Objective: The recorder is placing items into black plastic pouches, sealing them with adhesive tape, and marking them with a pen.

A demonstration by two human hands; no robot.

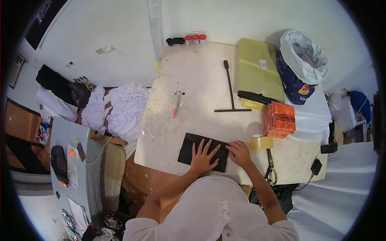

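Observation:
A flat, dark rectangle that looks like a folded black sheet (pixel 186 152) lies near the table's front edge; I cannot tell whether it is plastic or cloth. Across its middle rests my left hand (pixel 204 158), palm down with the fingers spread. My right hand (pixel 240 154) is at its upper right corner, fingers close together and bent, the tips gripping the edge. Right of that hand are a roll of yellowish tape (pixel 261 143) and a pair of scissors (pixel 270 168) with dark blades.
Beyond my hands, a T-shaped metal tool (pixel 230 88) and a red-tipped pen (pixel 176 105) lie on the pale table (pixel 197 76). Orange packets (pixel 278 119), a yellow folded bag (pixel 257 70) and a full sack (pixel 299 68) stand right. Red-lidded containers (pixel 196 39) line the back.

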